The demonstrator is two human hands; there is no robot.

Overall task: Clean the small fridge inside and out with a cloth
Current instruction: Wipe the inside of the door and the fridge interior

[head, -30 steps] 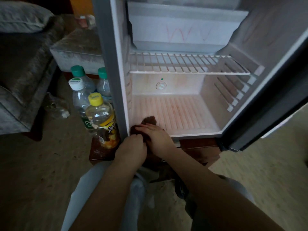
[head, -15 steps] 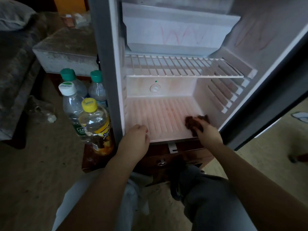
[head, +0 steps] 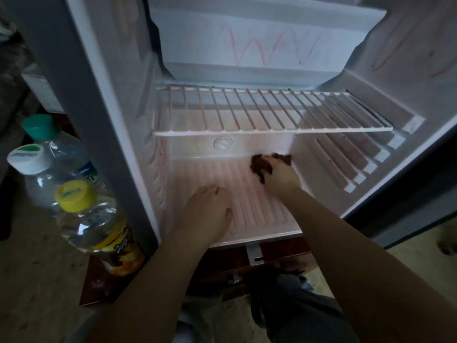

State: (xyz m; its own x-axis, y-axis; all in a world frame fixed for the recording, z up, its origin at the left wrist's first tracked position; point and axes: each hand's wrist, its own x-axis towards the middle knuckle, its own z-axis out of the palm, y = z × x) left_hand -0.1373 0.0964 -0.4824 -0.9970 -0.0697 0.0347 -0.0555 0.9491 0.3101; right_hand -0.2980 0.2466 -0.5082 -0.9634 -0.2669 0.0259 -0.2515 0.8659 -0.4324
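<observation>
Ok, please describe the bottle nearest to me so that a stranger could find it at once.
Look left of the open fridge, where bottles stand together. The front bottle is the one nearest the fridge's grey side. It alone has a yellow cap and an orange-yellow label; its neighbours have a white cap and a green cap.

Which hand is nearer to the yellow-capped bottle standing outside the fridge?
Left. The left hand is at the front of the fridge floor, right of the yellow-capped bottle; the right hand grips a cloth deeper inside, farther right.
</observation>
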